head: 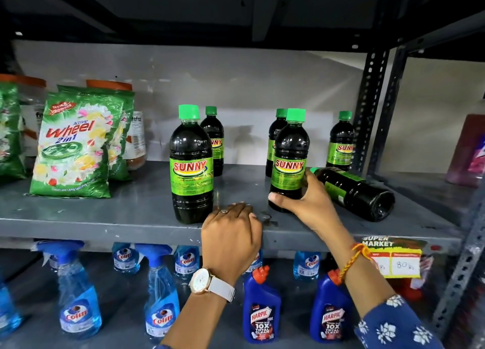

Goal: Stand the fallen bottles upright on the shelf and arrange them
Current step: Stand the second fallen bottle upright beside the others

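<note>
Dark SUNNY bottles with green caps stand on the grey metal shelf (pixel 126 217). My right hand (pixel 301 204) grips the lower part of an upright bottle (pixel 288 159) at the front right. Just right of it one bottle (pixel 354 193) lies on its side, cap toward the hand, base toward the shelf's front. Another upright bottle (pixel 191 165) stands at the front centre. Three more stand behind: one (pixel 214 138) left, one (pixel 275 138) in the middle, one (pixel 341 141) right. My left hand (pixel 231 233) rests curled on the shelf's front edge, holding nothing.
Green Wheel detergent packs (pixel 76 144) and jars with orange lids stand at the shelf's left. A slotted upright post (pixel 370 107) bounds the right side. The lower shelf holds blue Colin sprays (pixel 78 304) and Harpic bottles (pixel 261 309). A price tag (pixel 393 259) hangs on the edge.
</note>
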Motion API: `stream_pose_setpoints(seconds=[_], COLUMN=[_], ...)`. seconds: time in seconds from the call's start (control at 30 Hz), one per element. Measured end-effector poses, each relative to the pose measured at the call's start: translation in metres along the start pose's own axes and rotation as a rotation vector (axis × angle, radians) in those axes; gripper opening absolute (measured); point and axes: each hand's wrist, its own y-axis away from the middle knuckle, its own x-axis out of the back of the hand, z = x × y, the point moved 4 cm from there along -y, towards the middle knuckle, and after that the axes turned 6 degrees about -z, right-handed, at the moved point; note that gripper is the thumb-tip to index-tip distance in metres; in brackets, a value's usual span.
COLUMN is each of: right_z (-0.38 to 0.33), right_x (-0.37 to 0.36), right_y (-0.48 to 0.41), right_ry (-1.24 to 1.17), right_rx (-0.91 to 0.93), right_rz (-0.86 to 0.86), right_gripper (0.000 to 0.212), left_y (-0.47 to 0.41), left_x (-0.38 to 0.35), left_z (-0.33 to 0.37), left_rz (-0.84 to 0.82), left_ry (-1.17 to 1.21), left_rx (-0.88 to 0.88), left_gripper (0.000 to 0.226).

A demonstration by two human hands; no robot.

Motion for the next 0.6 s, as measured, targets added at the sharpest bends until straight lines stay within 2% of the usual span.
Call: stream_pose_setpoints(seconds=[0.1, 0.37, 0.6], right_z=[0.003, 0.006, 0.005], right_x=[0.001, 0.002, 0.011], right_y=[0.002, 0.004, 0.021], right_ry=[0.03, 0.009, -0.018], right_rx=[-0.057, -0.068, -0.077], right_rz=[0.076, 0.039, -0.026], right_gripper=[0.081, 0.068, 0.075], left_y=[0.0, 0.0, 0.002], left_x=[-0.001, 0.0, 0.002], left_z=[0.0, 0.001, 0.002], left_rz=[0.005, 0.035, 0.056], left_ry=[-0.004, -0.021, -0.035], left_rx=[-0.01, -0.017, -0.022], left_gripper=[0.032, 0.032, 0.034])
